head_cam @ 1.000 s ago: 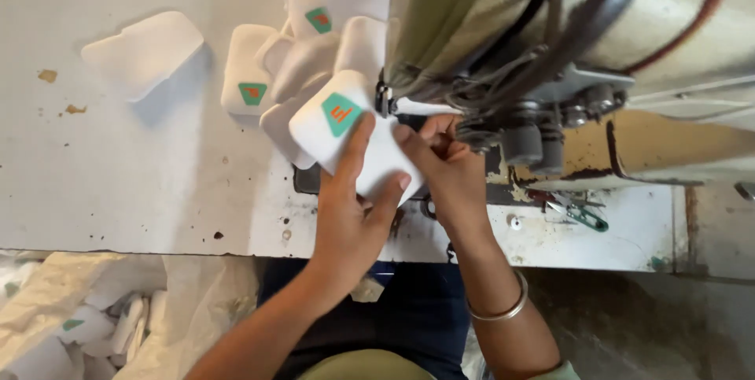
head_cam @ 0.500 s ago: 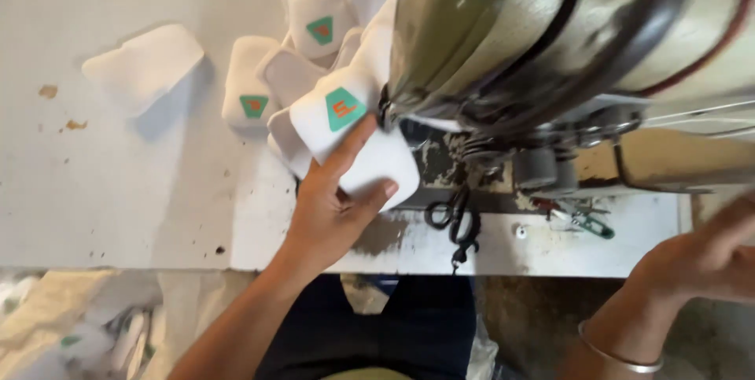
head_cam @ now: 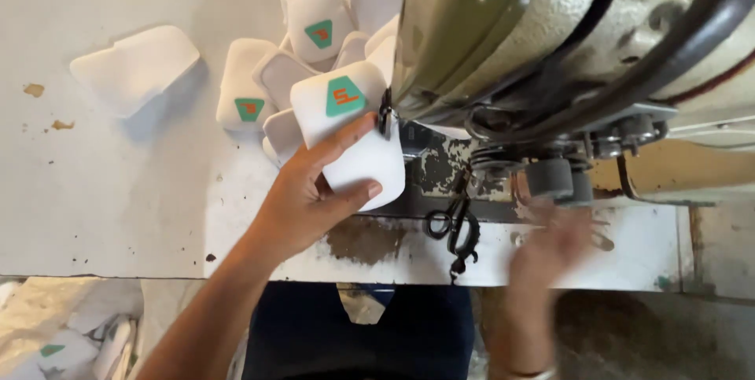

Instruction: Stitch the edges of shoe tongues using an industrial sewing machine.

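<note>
White piece (head_cam: 350, 132) gripped by left hand (head_cam: 303, 195); right hand (head_cam: 550, 242) (blurred) unclear; one scissors (head_cam: 454, 226).

Left hand (head_cam: 311, 191) fingers curled in grip, right hand (head_cam: 550, 242) blurred — open

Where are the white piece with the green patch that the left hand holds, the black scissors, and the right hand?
white piece (head_cam: 358, 156), head view, its bare white middle.
black scissors (head_cam: 454, 224), head view, the handle loops.
right hand (head_cam: 550, 242), head view, middle of the blurred hand.
</note>
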